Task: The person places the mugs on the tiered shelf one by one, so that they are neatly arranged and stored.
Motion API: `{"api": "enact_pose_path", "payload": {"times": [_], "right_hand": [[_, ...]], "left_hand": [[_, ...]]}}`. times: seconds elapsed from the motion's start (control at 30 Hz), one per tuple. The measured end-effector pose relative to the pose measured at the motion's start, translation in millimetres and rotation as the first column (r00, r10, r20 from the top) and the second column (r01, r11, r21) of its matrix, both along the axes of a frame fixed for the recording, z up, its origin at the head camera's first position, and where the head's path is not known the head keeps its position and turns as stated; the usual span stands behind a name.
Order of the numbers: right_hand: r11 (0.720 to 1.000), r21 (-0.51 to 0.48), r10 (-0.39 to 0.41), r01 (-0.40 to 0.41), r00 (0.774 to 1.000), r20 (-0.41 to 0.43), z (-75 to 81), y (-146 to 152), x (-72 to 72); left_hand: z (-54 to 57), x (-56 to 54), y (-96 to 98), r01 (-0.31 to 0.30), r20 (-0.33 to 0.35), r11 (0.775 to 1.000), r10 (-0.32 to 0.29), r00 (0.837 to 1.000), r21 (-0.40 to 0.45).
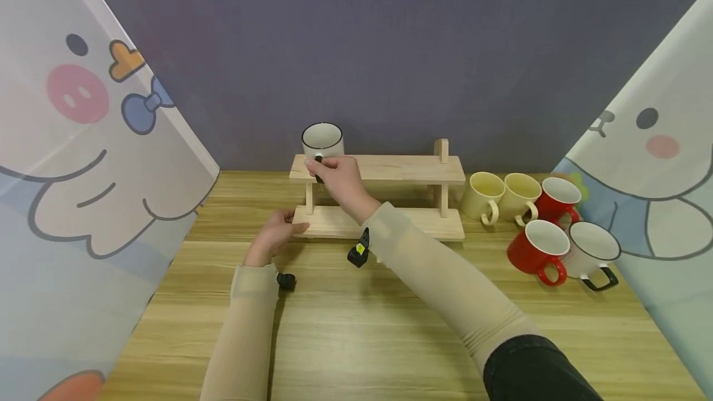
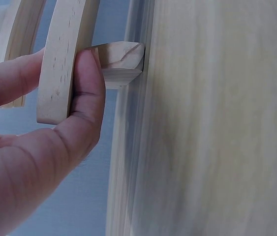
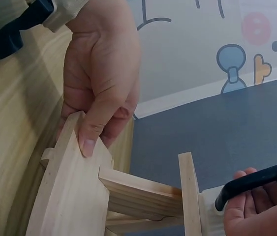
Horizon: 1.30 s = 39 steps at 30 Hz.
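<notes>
A two-tier wooden shelf [image 1: 390,168] stands against the back wall. On the left end of its top board is a white mug [image 1: 323,137] with a black rim. My right hand [image 1: 342,183] pinches the mug's black handle [image 3: 249,184], which faces the front. Lower down, my left hand [image 1: 274,234] grips the left end of the bottom board [image 3: 74,191], thumb on top and fingers beneath. The left wrist view shows that board end [image 2: 62,64] between thumb and fingers.
At the right stand two yellow mugs [image 1: 483,194], two red mugs [image 1: 537,246] and another white mug [image 1: 593,246] with a black handle. Cartoon-printed panels [image 1: 83,110] flank the wooden table [image 1: 345,339]. A grey wall [image 1: 390,48] rises behind the shelf.
</notes>
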State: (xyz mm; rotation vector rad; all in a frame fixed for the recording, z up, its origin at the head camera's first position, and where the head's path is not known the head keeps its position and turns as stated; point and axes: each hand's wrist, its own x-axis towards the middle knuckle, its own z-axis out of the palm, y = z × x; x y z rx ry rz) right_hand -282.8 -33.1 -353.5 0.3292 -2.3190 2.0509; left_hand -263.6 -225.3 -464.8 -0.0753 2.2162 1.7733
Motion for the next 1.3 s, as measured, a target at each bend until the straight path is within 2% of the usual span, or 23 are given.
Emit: {"api": "enact_pose_path", "payload": {"times": [0.2, 0.33, 0.63, 0.9, 1.1, 1.3], "right_hand": [[0.995, 0.082, -0.049, 0.049, 0.999, -0.007, -1.1, 6, -0.1], [0.997, 0.063, -0.036, 0.036, 0.999, -0.002, -1.5, 15, 1.1], [0.998, -0.015, 0.067, -0.067, 0.997, 0.026, 4.0, 50, 8.4], [0.996, -0.048, 0.074, -0.073, 0.997, 0.029, 11.6, 87, 18.4], [0.996, -0.044, 0.075, -0.075, 0.997, -0.021, 13.6, 118, 25.8], [0.998, -0.042, 0.047, -0.050, 0.996, -0.078, 8.9, 149, 32.5]], "left_hand": [[-1.2, 0.1, 0.5, 0.004, -0.012, 1.000, -0.004, 1.000, -0.007], [-1.8, 0.2, 0.7, 0.003, -0.010, 1.000, -0.003, 1.000, -0.009], [-2.2, 0.1, 1.1, -0.008, -0.008, 1.000, 0.007, 1.000, -0.019], [-3.4, 0.8, -0.1, -0.015, 0.001, 0.999, 0.015, 1.000, -0.030], [-2.2, 1.5, -0.1, -0.021, 0.018, 0.999, 0.021, 1.000, -0.029], [-1.3, 0.9, -0.3, -0.021, 0.008, 1.000, 0.021, 1.000, -0.022]]}}
